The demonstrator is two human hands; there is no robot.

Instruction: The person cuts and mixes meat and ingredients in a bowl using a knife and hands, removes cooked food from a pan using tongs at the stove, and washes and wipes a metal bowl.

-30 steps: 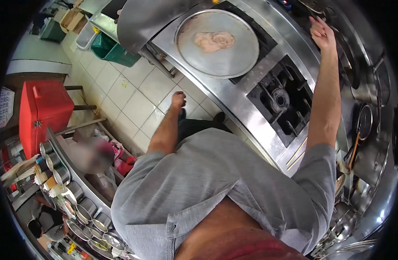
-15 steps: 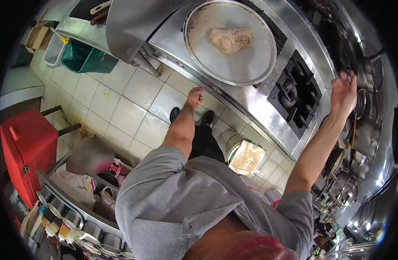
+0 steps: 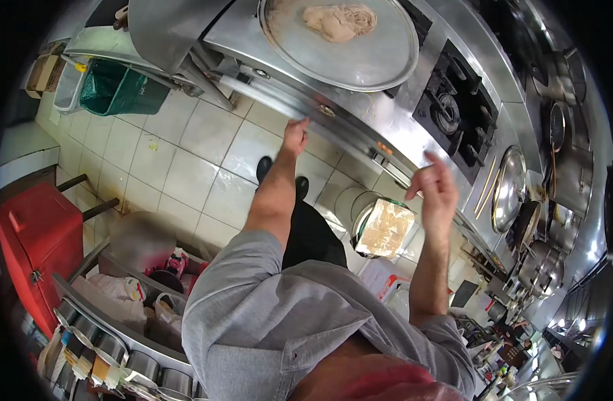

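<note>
Left hand (image 3: 295,136): fingers curled, at 7 o'clock from round tray (image 3: 289,50), near the worktop (image 3: 243,43) front; contact and grip cannot be determined. Right hand (image 3: 434,194): partly open, empty, at 2 o'clock from light square slab (image 3: 385,228). Pale, dough-like mass (image 3: 336,22) rests on the tray, at 12 o'clock in view.

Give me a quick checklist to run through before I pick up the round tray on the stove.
1. Dough within the visible rim of the round tray: ok.
2. Right hand empty: ok.
3. Left hand empty: cannot tell, its fingers are unclear.
4. Uncovered burner cool: cannot tell; no flame shows.
5. Floor by the counter free of obstacles: not ok; a container with a pale square top stands there.
</note>
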